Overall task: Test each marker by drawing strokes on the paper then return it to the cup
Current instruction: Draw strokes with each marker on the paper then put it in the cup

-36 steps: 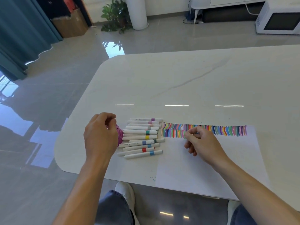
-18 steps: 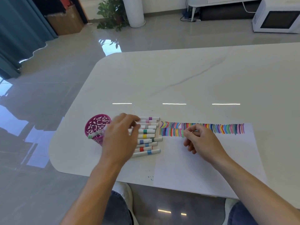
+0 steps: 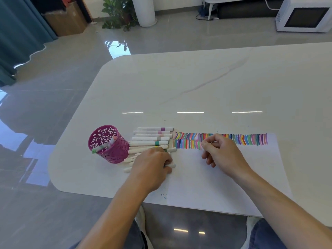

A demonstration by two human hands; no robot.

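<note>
Reaching palm-down over the marker row (image 3: 150,139), the left hand (image 3: 152,166) curls its fingers round one marker (image 3: 172,165), while the right hand (image 3: 221,155) rests on the paper (image 3: 206,186), fingers pinched, contents unclear.

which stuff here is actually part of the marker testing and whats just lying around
Job: purple cup, marker in the cup, loose markers, paper, colour strokes.
Lying about: microwave, potted plant, cardboard box, curtain.
</note>
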